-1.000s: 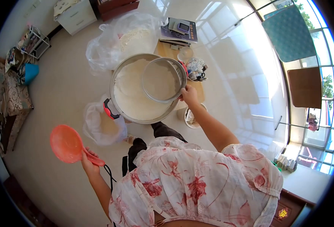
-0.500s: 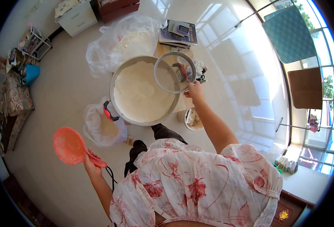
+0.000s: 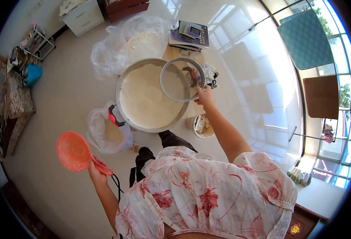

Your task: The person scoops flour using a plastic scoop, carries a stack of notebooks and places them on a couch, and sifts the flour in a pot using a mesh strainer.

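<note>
My left hand is closed round the handle of an orange-red plastic scoop, held out to the left over the floor. Only a whitish dusting shows in its bowl. With my right hand I grip the rim of a round sieve, its mesh see-through. The sieve hangs over the right edge of a large metal pot. Pale flour fills the pot's bottom with an uneven surface. One red-and-black pot handle is on the left; another shows through the sieve.
Behind the pot lies an open clear plastic bag with flour. Books carrying a small device are beyond the sieve. A second plastic bag sits left of the pot, a white bucket right of it.
The sieve has shifted slightly toward me and left over the pot's edge. My left hand and the scoop have risen a little in view. Both hands keep their holds.
</note>
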Tool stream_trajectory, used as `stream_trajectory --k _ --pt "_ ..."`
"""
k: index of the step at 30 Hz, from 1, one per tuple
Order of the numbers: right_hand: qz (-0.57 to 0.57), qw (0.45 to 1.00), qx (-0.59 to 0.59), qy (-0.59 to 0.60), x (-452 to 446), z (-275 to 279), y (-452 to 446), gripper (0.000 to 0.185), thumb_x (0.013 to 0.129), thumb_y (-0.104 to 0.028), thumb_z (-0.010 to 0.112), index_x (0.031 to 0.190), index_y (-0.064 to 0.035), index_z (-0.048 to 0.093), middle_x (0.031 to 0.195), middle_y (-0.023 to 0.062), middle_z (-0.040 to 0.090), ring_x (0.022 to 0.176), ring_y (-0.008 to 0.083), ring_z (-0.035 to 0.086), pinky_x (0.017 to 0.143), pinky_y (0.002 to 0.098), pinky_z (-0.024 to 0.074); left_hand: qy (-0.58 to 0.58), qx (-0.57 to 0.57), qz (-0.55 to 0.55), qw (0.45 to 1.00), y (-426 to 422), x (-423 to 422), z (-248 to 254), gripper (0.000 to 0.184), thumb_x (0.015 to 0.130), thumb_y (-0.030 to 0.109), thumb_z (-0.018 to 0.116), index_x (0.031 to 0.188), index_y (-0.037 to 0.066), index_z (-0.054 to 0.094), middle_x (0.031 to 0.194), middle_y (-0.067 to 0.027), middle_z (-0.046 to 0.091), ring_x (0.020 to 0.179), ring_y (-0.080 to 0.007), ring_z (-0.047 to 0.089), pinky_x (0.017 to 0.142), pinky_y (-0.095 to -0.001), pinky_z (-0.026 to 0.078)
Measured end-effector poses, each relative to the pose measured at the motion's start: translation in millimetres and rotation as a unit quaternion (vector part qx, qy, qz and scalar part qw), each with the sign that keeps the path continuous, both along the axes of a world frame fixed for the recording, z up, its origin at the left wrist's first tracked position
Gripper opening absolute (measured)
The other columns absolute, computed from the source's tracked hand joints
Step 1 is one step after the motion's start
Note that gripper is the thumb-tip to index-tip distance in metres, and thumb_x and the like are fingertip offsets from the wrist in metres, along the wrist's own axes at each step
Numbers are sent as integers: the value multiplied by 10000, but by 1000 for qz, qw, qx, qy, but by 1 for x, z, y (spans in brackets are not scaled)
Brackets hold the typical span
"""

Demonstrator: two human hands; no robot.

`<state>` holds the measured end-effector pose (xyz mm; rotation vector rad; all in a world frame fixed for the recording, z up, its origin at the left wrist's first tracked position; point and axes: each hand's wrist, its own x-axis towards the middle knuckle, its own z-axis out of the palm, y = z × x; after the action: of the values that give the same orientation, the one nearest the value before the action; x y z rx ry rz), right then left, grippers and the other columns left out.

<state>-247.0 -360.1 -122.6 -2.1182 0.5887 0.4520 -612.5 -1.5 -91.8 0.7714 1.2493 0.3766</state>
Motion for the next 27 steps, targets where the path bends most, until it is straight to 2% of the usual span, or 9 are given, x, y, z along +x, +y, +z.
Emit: stream_trajectory --k 4,7,12,16,18,22,24,27 --pt "4 1000 -4 -5 0 2 5 530 797 -322 577 1170 7 393 802 144 604 466 193 604 379 275 465 -3 -2 5 1000 0 -3 -10 292 898 337 487 971 56 517 653 -34 507 567 -159 497 516 -290 408" --pt "7 1000 -16 16 0 1 5 559 776 -293 577 1209 8 391 849 155 621 500 203 626 404 277 491 -1 -7 0 1000 -1 -8 -12 295 902 338 476 980 56 518 666 -26 504 581 -154 491 530 -293 411" --pt "39 999 6 12 1 -14 0 529 786 -292 561 1198 1 408 761 140 624 479 189 616 399 276 481 -1 -8 12 1000 -4 -8 -6 284 903 331 478 959 57 521 653 -35 510 569 -162 497 522 -292 411" --pt "37 999 -7 6 1 -16 0 478 794 -284 552 1164 0 445 753 132 621 465 187 607 397 276 478 -9 -8 8 1000 -6 -9 -6 286 905 329 471 960 53 517 656 -34 509 571 -165 496 526 -297 414" --pt "48 997 32 -46 0 -22 -1 295 824 -246 563 1004 -17 514 678 70 590 427 155 565 360 246 436 -8 -6 6 1000 -8 -7 -4 284 905 326 469 960 52 515 659 -34 509 574 -166 496 528 -298 414" --pt "51 994 94 -36 -7 -5 13 265 817 -232 546 932 7 555 709 86 598 455 161 588 393 263 476 6 -9 18 1000 -9 -7 -4 276 909 312 459 961 46 512 669 -36 511 589 -164 497 537 -298 414" --pt "99 983 156 -19 -12 -2 25 240 824 -222 549 861 14 556 703 77 590 452 144 572 387 257 474 6 -10 27 1000 -7 -9 -5 275 910 308 457 962 44 511 674 -37 511 593 -163 497 541 -298 415" --pt "172 967 186 22 -29 -10 63 264 829 -232 550 847 31 550 703 80 586 464 145 564 390 264 477 -18 0 9 1000 -6 -11 -5 275 911 305 453 965 42 511 676 -38 511 597 -161 498 546 -301 419"
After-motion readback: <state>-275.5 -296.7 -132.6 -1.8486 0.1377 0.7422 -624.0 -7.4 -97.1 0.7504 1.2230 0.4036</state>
